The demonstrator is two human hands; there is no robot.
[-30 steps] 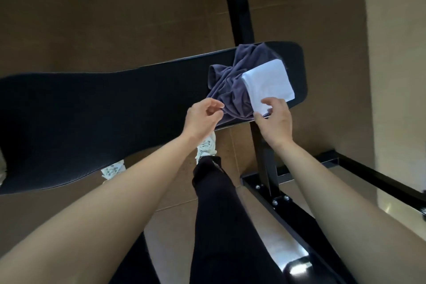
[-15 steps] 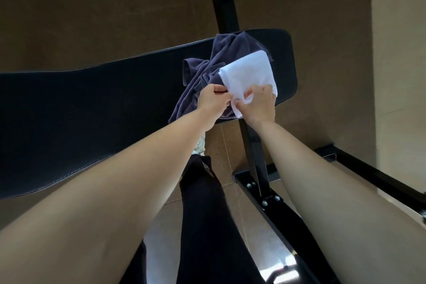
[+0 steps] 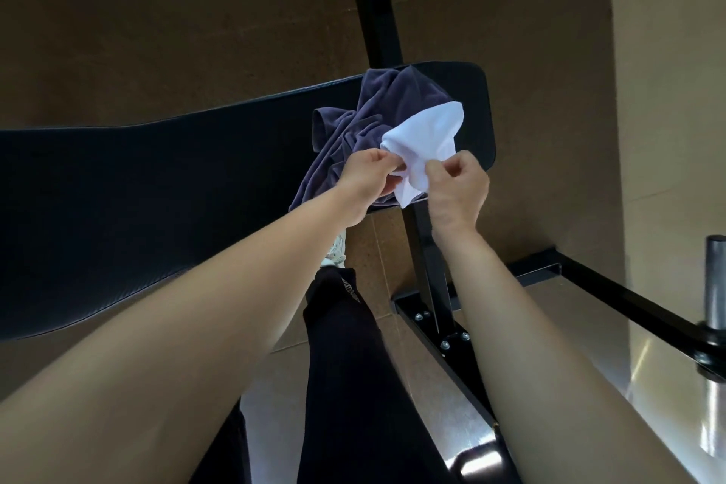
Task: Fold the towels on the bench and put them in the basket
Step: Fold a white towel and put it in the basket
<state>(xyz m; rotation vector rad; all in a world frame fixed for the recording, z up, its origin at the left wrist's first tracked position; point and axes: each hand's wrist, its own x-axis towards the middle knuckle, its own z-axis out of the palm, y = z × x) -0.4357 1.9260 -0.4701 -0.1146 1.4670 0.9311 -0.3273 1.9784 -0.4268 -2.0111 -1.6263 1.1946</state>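
Two-handed pinch on the white towel (image 3: 422, 141), held just above the right end of the bench (image 3: 157, 189): left hand (image 3: 369, 173) nipping a bunched edge between thumb and fingertips, right hand (image 3: 457, 185) nipping the edge just beside it, close together but not touching. Held up that way, probably, to find corners and let the cloth hang open before a fold; crumpled, so no fold made yet. Underneath, on that same end of the bench, a grey-purple towel (image 3: 377, 106) lying rumpled and spilling over the near edge, not gripped by either hand. No basket in view. Long black pad stretching left from there, a likely surface for laying the cloth flat.
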